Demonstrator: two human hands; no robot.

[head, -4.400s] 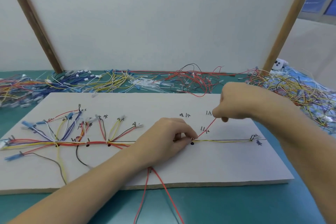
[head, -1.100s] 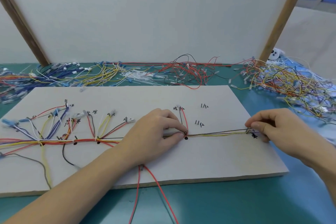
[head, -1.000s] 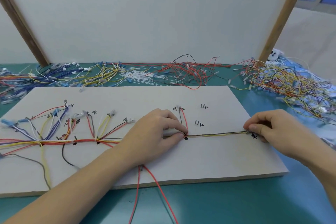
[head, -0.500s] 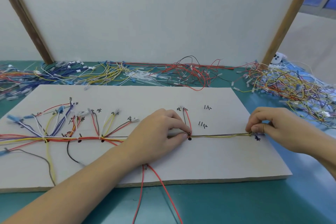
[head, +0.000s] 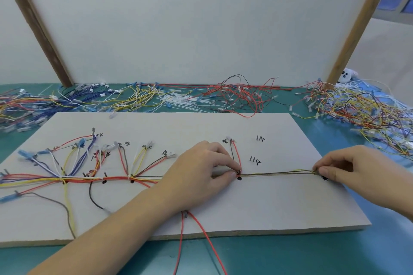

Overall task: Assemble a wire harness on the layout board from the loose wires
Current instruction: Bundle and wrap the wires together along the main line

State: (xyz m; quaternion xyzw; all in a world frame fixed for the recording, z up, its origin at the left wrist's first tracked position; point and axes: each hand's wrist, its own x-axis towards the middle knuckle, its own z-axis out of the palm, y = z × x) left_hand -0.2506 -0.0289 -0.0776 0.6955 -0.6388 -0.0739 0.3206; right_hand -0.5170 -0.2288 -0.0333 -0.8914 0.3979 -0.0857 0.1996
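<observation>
A pale layout board (head: 257,207) lies flat on the teal table, with ink marks and a harness trunk (head: 89,178) of red, yellow, blue and black wires branching on its left half. My left hand (head: 201,174) pinches the trunk against the board at a black dot (head: 239,178), where a red and a dark wire (head: 237,154) turn up toward a mark. From there a thin dark and yellow wire run (head: 277,172) stretches right to my right hand (head: 348,167), which pinches its end at the board's right mark.
Loose wire heaps line the back of the table: blue and yellow (head: 73,100), white ties (head: 176,100), red (head: 237,96), and a big mixed tangle (head: 366,114) at the right. Two red wires (head: 201,248) hang over the board's front edge. Wooden posts (head: 40,27) frame a white backdrop.
4.4 s ago my right hand held a red wire up near the upper marks; it has since moved to the right mark and pulled the dark and yellow run straight. My left hand stays put.
</observation>
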